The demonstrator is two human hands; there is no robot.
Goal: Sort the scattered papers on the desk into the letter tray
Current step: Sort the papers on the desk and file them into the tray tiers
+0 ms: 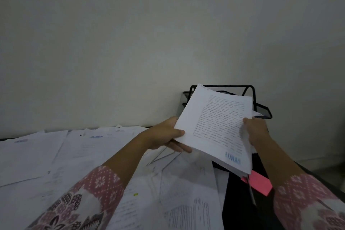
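Before one letter tray (262,109), left hand (164,134) and right hand (256,129) — two — grip one paper stack (214,125).

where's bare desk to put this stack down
One bare patch: the dark desk top between the scattered white sheets and the right sleeve, bordered above by the pink sticky note. Left of it, loose sheets cover the desk. The black mesh letter tray is largely hidden behind the held paper stack.
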